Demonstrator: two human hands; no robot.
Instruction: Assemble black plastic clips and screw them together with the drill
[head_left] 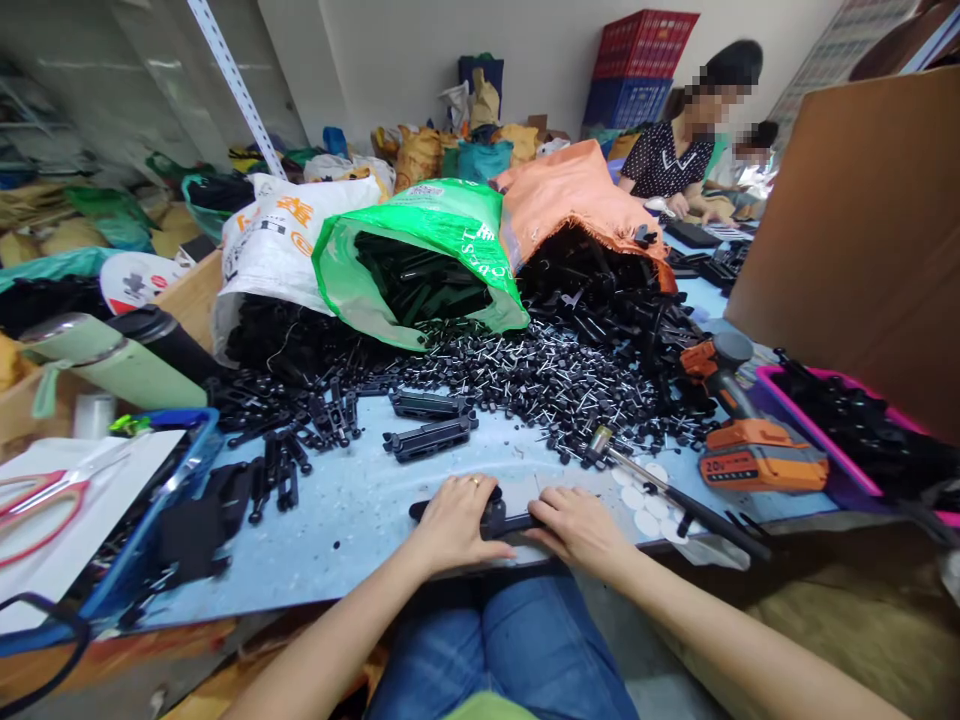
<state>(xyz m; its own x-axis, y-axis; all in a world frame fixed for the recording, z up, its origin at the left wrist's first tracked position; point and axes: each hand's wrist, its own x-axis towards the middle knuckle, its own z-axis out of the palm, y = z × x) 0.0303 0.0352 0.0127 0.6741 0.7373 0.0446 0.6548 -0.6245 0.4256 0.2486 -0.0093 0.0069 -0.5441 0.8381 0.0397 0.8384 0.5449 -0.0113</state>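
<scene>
At the front edge of the blue table, my left hand [457, 522] wraps over a black plastic part [514, 522], with a dark end showing beyond the fingers on the left. My right hand [577, 525] grips the same part's right end, fingers bent over it. Both palms hide most of its shape. Just behind lie two long black plastic assemblies [431, 437], side by side. A large heap of black-headed screws [555, 380] spreads behind and to the right. Right of my right hand, a long dark rod-like tool [675, 495] rests over white round discs [649, 500].
An orange cordless drill [761, 455] stands on the right, beside a pink-rimmed bin [825, 430] and a cardboard sheet [847, 250]. Green [427, 215], white and orange sacks spill black parts at the back. Scissors [52, 500] and a blue tray [214, 425] sit left. A co-worker [675, 150] sits at back right.
</scene>
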